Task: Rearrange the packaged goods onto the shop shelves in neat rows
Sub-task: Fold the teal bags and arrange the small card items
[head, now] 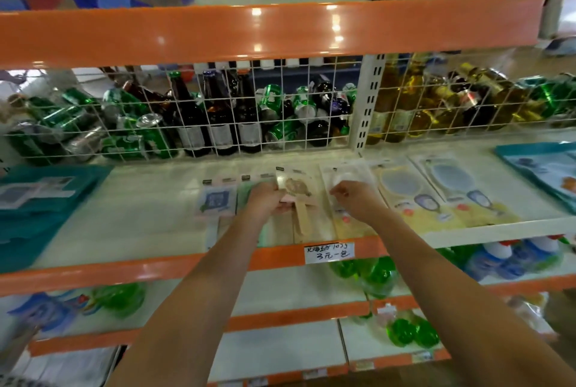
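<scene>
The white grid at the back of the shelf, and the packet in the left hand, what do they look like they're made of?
White grid: seemingly metal wire with a white coating, judging by thin straight rods crossing in squares.
Packet, pinched by the left hand: apparently clear glossy plastic film over a printed card; blur leaves this uncertain.

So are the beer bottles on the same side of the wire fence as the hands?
No, the beer bottles stand behind the wire fence.
</scene>
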